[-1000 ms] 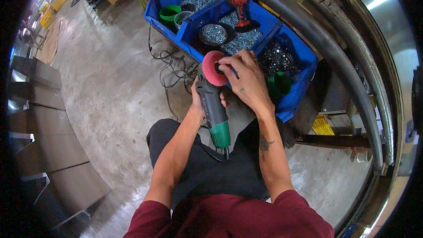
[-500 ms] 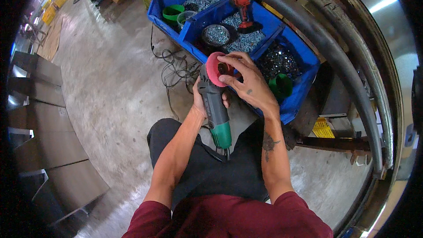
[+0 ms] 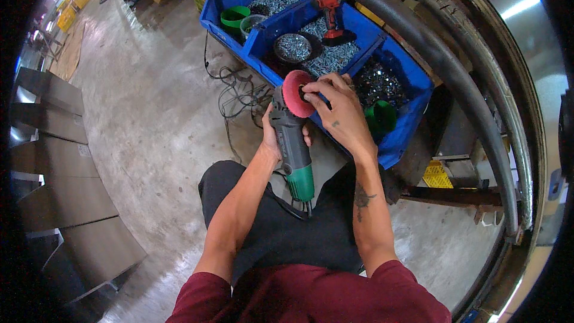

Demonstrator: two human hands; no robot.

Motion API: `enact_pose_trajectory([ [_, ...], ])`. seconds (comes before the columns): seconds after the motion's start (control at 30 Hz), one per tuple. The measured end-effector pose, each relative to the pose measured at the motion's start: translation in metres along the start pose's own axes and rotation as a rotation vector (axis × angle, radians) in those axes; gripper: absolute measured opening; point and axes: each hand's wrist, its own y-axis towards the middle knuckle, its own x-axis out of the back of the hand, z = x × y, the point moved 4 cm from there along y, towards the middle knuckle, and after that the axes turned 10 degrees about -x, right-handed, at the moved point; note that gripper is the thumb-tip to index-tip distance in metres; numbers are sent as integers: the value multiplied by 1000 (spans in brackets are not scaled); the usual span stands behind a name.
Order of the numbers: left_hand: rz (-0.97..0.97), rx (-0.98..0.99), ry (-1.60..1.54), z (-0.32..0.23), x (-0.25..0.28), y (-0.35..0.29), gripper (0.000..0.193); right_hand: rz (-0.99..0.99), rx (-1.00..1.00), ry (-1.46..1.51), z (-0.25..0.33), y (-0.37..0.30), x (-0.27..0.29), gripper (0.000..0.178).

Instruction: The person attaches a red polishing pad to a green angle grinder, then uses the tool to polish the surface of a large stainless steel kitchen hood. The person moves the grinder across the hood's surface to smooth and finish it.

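Observation:
An angle grinder (image 3: 292, 146), grey with a green rear end, stands tilted between my knees with its head away from me. My left hand (image 3: 271, 134) is wrapped round its grey body just below the head. A pink-red round disc (image 3: 291, 97) sits on the grinder's head, its face turned to the right. Against the disc's middle, my right hand (image 3: 344, 110) pinches a small dark nut (image 3: 304, 92) between thumb and fingers. The fingertips hide most of that nut, so its exact shape is unclear.
Blue bins (image 3: 263, 54) of screws and small metal parts stand ahead, holding a red cordless drill (image 3: 330, 18), a screw-filled bowl (image 3: 293, 47) and green cups (image 3: 235, 17). A tangled black cable (image 3: 230, 98) lies nearby. Cardboard boxes (image 3: 66, 173) line the left; thick pipes (image 3: 442, 54) curve at right.
My right thumb and fingers have drawn closer together on the nut at the disc's middle, and the hand has shifted slightly right. My left hand keeps its grip on the grinder.

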Motion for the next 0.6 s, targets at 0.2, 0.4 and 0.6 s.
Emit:
enact_pose_trajectory([
  [0.2, -6, -22, 59, -2, -9, 1, 89, -25, -2, -62, -4, 1, -10, 18],
  [0.4, -22, -27, 56, -1, -10, 1, 90, -75, -13, -24, -5, 1, 0, 17],
  [0.6, -55, -31, 62, -1, -12, -2, 91, -10, 13, 28, -5, 3, -7, 14],
])
